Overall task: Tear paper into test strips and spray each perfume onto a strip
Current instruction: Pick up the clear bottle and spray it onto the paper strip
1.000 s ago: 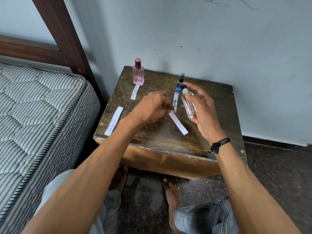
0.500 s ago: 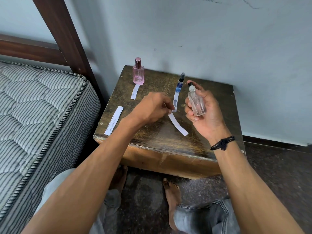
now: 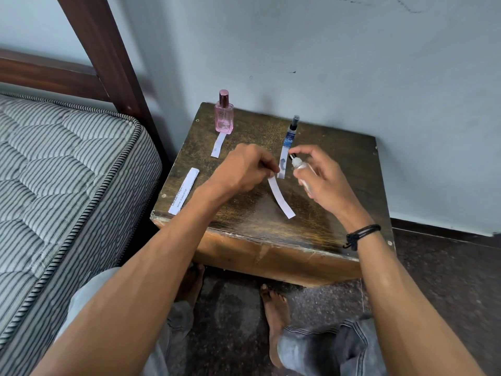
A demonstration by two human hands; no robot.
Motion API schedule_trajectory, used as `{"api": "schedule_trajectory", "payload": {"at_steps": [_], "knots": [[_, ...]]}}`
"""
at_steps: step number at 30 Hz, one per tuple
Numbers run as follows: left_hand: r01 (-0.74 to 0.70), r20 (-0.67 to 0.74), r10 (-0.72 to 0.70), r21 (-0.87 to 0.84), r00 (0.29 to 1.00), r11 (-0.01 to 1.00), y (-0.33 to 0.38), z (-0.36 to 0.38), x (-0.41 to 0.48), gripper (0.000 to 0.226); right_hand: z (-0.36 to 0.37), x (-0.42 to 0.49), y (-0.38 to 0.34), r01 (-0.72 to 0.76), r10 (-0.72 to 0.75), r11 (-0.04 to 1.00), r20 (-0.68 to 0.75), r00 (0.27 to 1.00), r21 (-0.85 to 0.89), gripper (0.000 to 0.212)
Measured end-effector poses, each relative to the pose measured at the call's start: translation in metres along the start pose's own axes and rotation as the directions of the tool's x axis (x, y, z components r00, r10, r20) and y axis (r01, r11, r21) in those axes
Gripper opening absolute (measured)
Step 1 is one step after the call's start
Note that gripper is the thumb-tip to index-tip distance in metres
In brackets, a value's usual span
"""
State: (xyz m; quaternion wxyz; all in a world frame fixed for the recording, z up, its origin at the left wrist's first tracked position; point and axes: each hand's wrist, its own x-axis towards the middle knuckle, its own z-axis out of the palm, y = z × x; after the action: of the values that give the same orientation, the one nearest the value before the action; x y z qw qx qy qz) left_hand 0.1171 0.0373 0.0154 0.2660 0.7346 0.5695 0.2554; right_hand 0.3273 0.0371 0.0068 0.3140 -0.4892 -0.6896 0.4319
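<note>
Over worn surface [image 3: 244, 226], pinching paper strip [image 3: 282, 198] between left fingers [image 3: 267, 165], its length trailing nearward; gripping clear bottle [image 3: 301, 166] in right fingers [image 3: 309, 151], just right of pinch.

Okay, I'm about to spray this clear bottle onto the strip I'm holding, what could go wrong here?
1. The nozzle of the clear bottle sits right beside the stained strip in front of the slim blue bottle; mist may drift onto it and mix scents.
2. The left hand pinches the held strip close to that nozzle, so it may get sprayed.
3. The right hand works near the slim blue bottle and could tip it.
</note>
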Motion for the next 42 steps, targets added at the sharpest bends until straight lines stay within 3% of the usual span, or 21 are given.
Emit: {"api": "schedule_trajectory", "payload": {"at_steps": [2,5,19,33,42], "knots": [[-0.005,-0.027,0.006,0.031,1.000,0.999,0.000,0.001,0.001,0.013,0.004,-0.002,0.004,0.026,-0.016,0.980,0.053,0.998,-0.199,0.033],[0.005,-0.075,0.006,0.154,0.997,0.988,-0.004,0.007,0.001,0.013,0.012,-0.005,0.010,0.069,-0.026,0.932,0.123,0.992,-0.357,0.033],[0.013,-0.062,-0.003,0.165,0.998,0.986,-0.012,0.009,0.001,0.016,0.026,-0.003,0.015,0.163,-0.101,0.806,0.140,0.985,-0.568,0.032],[0.031,-0.054,-0.023,0.139,0.998,0.990,-0.012,0.010,0.004,0.017,0.026,-0.001,0.011,0.137,-0.066,0.771,0.136,0.988,-0.621,0.033],[0.055,-0.059,-0.048,0.124,0.997,0.991,-0.011,0.006,0.003,0.017,0.007,-0.003,0.016,0.053,0.042,0.838,0.161,0.986,-0.543,0.033]]}}
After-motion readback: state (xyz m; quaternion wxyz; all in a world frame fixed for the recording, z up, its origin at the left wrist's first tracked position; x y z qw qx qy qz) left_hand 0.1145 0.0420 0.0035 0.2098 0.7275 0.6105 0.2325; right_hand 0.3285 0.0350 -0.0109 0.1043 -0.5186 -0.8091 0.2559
